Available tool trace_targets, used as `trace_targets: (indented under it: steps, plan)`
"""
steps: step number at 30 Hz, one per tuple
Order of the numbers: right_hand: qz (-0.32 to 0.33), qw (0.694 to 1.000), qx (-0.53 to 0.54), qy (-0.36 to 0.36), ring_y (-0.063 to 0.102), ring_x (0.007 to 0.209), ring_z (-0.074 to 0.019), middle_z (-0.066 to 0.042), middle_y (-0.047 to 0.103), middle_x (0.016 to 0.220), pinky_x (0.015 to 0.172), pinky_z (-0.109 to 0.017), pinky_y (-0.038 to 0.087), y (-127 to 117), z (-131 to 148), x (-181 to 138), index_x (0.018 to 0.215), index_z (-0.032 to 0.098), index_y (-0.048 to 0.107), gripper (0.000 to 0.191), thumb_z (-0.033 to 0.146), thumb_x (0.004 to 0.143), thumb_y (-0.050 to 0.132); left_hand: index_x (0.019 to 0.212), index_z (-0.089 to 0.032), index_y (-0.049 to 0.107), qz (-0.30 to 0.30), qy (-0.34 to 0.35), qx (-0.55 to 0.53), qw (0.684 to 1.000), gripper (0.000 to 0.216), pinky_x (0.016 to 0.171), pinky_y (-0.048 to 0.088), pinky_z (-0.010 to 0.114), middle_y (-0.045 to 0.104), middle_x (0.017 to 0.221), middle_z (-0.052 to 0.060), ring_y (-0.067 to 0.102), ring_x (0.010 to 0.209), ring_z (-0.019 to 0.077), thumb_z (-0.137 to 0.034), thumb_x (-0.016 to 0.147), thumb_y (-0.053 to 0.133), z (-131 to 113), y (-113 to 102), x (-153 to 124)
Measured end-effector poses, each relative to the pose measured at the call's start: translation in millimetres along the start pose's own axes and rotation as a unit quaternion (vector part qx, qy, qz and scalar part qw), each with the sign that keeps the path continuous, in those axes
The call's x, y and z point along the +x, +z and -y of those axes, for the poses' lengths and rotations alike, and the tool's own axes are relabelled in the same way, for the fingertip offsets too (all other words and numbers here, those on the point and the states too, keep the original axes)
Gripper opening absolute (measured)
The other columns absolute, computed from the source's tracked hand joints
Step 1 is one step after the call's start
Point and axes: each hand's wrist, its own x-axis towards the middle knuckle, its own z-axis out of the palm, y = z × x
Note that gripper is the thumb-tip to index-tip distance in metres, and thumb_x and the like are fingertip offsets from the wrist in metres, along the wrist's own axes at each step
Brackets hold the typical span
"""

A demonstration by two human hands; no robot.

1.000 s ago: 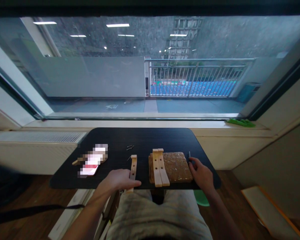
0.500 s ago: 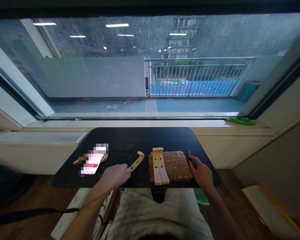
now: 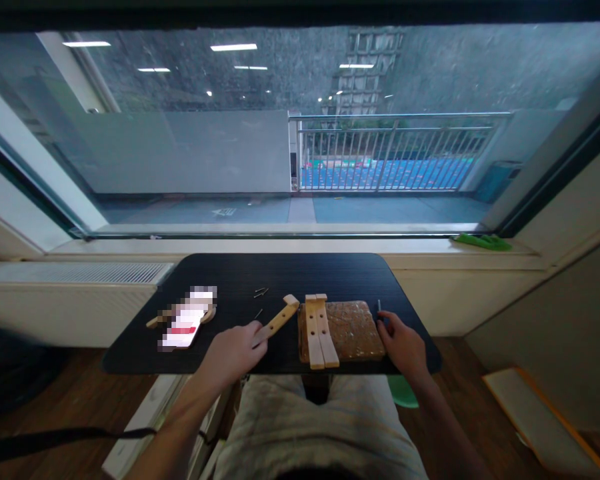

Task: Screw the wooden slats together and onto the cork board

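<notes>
My left hand [image 3: 237, 350] is closed on one end of a pale curved wooden piece [image 3: 277, 323] with two holes and a hooked far end. Two similar wooden pieces [image 3: 321, 333] lie side by side on the left part of a brown block [image 3: 353, 330] that looks wrapped in clear film. At the block's right edge, my right hand [image 3: 403, 340] pinches a thin grey metal rod [image 3: 379, 305], which points away from me. Its lower part is hidden by the fingers. Several small screws [image 3: 261, 292] lie on the table beyond my left hand.
Everything rests on a black table [image 3: 285, 270] with rounded corners, by a window sill. A blurred-out phone [image 3: 185, 327] lies at the left over other wooden parts [image 3: 209, 315]. A green cloth-like item [image 3: 483, 241] is on the sill [image 3: 330, 246].
My left hand has turned the wooden piece, so its hooked end has swung right and slightly up, close to the block. The right hand has hardly moved.
</notes>
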Motion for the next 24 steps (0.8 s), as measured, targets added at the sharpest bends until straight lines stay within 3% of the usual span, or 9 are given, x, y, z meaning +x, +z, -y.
trace_targets:
  steps: [11, 24]
  plan:
    - [-0.006, 1.000, 0.004, -0.001, 0.062, 0.066, -0.0180, 0.000, 0.066, 0.071, 0.056, -0.026, 0.032, 1, -1, 1, 0.116, 0.024, 0.064, 0.033, 0.036, 0.093, 0.044, 0.116, -0.027, 0.054, -0.026, 0.019, -0.028, 0.999, 0.029, 0.069, 0.043, 0.027, 0.072, 0.098, 0.004, 0.069, 0.087, 0.0216, -0.034, 0.090, 0.044, -8, 10, -3]
    - [-0.013, 1.000, 0.000, -0.003, 0.062, 0.065, -0.0173, 0.000, 0.066, 0.069, 0.055, -0.025, 0.031, 3, -2, 2, 0.115, 0.026, 0.064, 0.032, 0.036, 0.092, 0.045, 0.114, -0.026, 0.054, -0.024, 0.048, -0.002, 0.999, 0.027, 0.071, 0.046, 0.029, 0.072, 0.100, 0.004, 0.069, 0.089, 0.0220, -0.032, 0.091, 0.042, -11, 13, -3]
